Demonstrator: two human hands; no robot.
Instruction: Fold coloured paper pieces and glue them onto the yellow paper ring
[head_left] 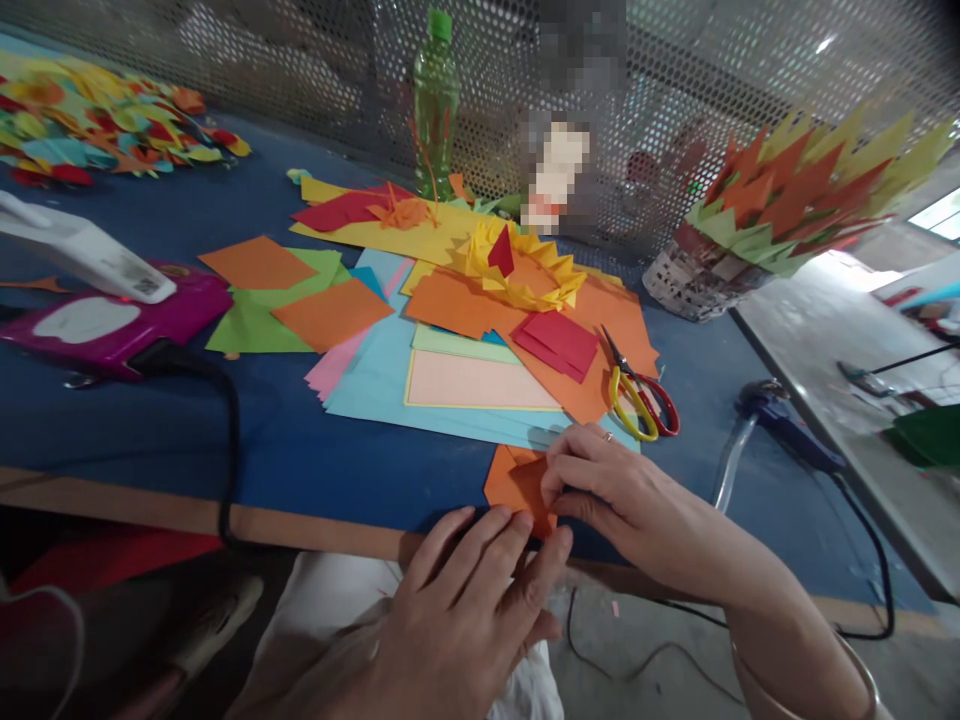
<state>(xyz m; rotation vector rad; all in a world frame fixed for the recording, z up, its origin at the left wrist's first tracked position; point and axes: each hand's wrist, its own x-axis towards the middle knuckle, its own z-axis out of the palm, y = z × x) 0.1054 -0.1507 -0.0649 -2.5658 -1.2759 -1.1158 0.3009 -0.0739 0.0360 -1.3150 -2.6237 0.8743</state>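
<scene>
A small piece of folded orange paper (510, 482) lies at the front edge of the blue table. My left hand (472, 595) rests its outstretched fingertips on the paper's near side. With bent fingers, my right hand (615, 490) pinches the same paper at its right side; the fingertips partly cover the fold. Just beyond are light blue sheets (367, 375), with a pale pink sheet (480, 380) on top. Scissors (637, 395) with one yellow and one red handle lie beyond my right hand, beside red paper squares (559, 343).
A yellow paper ring (525, 280) sits on orange sheets. Behind stands a green-capped bottle (435, 110) by the mesh panel. A pot of pointed paper (697, 270) and a blue-handled glue gun (787, 425) are right. A purple device (112, 330) and cut paper scraps (97, 125) lie left.
</scene>
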